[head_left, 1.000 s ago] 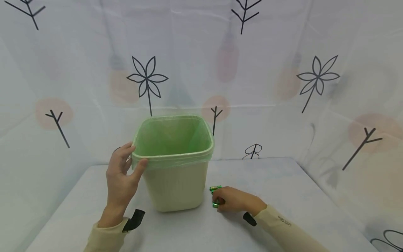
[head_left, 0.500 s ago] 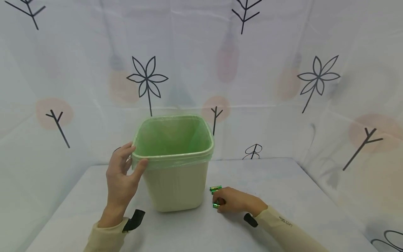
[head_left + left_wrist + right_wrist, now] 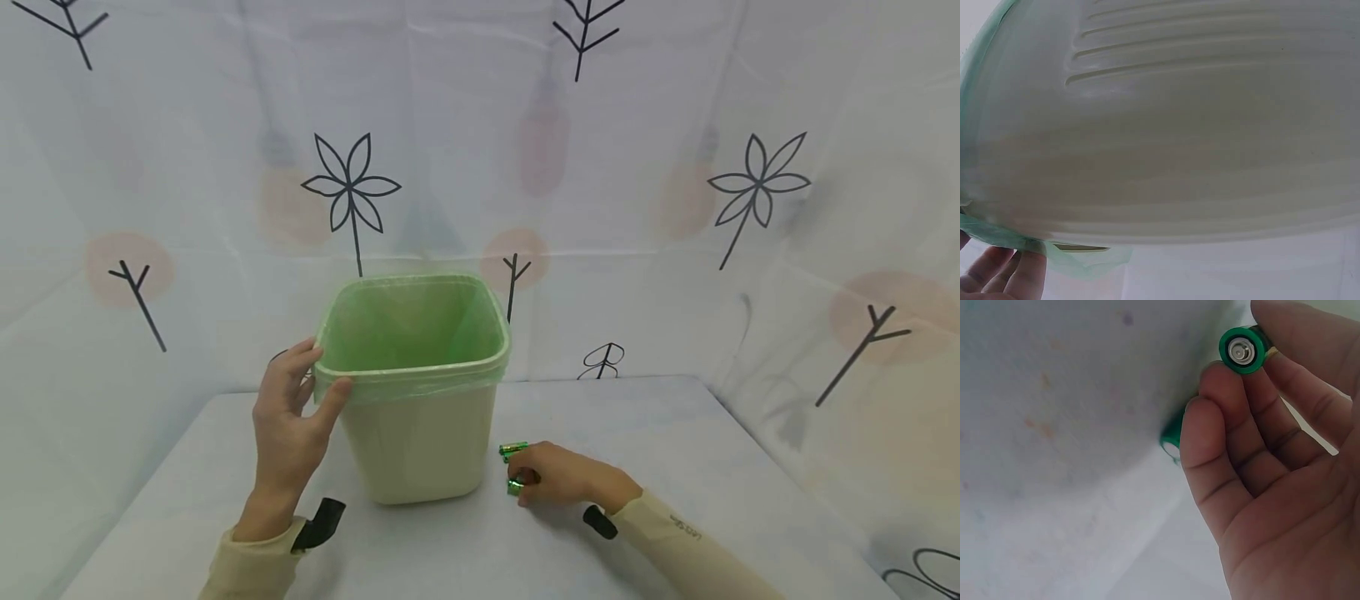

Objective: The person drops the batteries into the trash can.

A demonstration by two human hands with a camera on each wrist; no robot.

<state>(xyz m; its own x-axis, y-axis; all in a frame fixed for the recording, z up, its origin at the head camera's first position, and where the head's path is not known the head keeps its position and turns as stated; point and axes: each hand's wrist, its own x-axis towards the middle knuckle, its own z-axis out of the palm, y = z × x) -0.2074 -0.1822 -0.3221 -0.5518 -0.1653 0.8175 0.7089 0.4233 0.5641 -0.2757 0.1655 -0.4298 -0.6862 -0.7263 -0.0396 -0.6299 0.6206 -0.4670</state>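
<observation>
A pale green trash bin (image 3: 423,442) stands upright on the table, with a thin translucent green bag (image 3: 420,385) folded over its rim. My left hand (image 3: 291,425) grips the bin's near left corner, thumb on the front of the rim and fingers along the side. Just right of the bin's base, my right hand (image 3: 561,477) pinches a green battery (image 3: 1241,351) between thumb and fingers, its metal end showing in the right wrist view. Beside it on the table lies another green battery (image 3: 513,448), partly behind the fingers. How many batteries the right hand hides, I cannot tell.
The white-covered table (image 3: 645,433) reaches back to a patterned cloth (image 3: 450,125) hung behind and at both sides. Black straps (image 3: 322,523) are on both wrists. In the left wrist view the bin's ribbed wall (image 3: 1197,137) fills most of the picture.
My right hand has shifted very slightly to the right, and the battery in its fingers has turned or lifted a little. The left hand and the bin have stayed put.
</observation>
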